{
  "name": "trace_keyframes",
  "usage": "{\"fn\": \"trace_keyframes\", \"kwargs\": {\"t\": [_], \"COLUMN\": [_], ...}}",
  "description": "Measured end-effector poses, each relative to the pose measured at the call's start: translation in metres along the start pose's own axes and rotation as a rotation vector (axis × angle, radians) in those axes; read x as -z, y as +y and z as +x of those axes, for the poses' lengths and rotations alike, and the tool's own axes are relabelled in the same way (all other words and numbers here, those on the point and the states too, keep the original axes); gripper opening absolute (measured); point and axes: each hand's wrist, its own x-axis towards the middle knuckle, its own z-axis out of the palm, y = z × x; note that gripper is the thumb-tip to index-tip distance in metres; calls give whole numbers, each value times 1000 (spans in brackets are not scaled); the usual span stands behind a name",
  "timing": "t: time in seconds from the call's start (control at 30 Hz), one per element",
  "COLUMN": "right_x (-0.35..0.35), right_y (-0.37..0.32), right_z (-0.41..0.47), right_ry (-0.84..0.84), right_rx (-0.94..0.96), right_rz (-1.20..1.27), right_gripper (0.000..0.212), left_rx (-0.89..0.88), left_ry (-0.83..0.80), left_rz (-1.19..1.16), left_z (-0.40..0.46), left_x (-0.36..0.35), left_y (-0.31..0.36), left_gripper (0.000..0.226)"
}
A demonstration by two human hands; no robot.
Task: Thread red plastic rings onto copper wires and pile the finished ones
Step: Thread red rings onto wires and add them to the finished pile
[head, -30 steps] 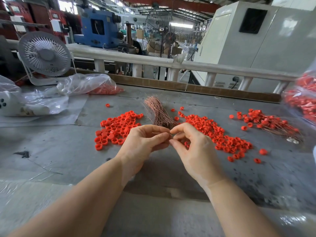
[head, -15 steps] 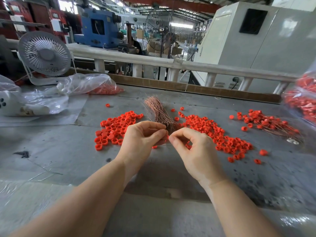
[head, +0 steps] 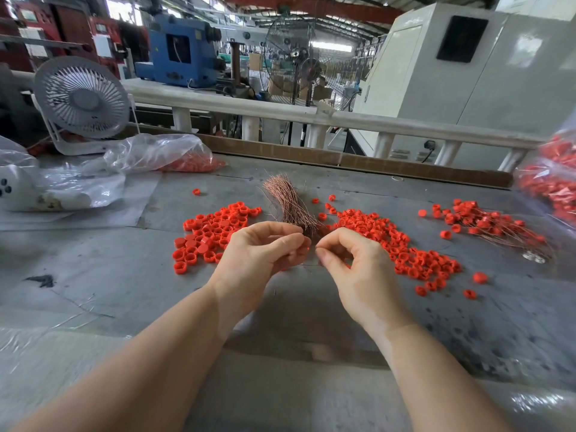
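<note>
My left hand [head: 261,254] pinches a small red ring, of which only a sliver shows at its fingertips. My right hand [head: 352,263] pinches a thin copper wire [head: 307,265] that runs between the two hands. Both hands hover just above the grey table [head: 93,275]. Behind them lies a bundle of bare copper wires [head: 288,202]. Loose red rings lie in a heap to the left [head: 212,235] and in a longer heap to the right [head: 396,241]. A pile of finished wires with rings [head: 486,224] sits at the far right.
A white desk fan [head: 81,101] stands at the back left beside clear plastic bags [head: 149,154], one with red rings inside. A bag of red parts [head: 551,182] hangs in at the right edge. A white rail [head: 280,112] borders the table's far side.
The hands have drawn apart by a small gap and shifted slightly away from me; the fingertips that touched one second ago are now separated, with the wire showing between them.
</note>
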Motion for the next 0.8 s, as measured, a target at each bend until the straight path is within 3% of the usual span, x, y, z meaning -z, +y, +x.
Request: {"fn": "trace_keyframes", "kwargs": {"t": [0.4, 0.8], "right_x": [-1, 0], "right_y": [1, 2], "right_z": [3, 6], "right_ry": [37, 21], "right_rx": [-46, -50], "right_rz": [132, 273], "right_gripper": [21, 26], "left_rx": [133, 126], "left_ry": [-81, -94], "left_rz": [-119, -112], "left_z": [0, -1], "left_x": [-2, -2], "left_y": [3, 2], "left_gripper": [23, 21]}}
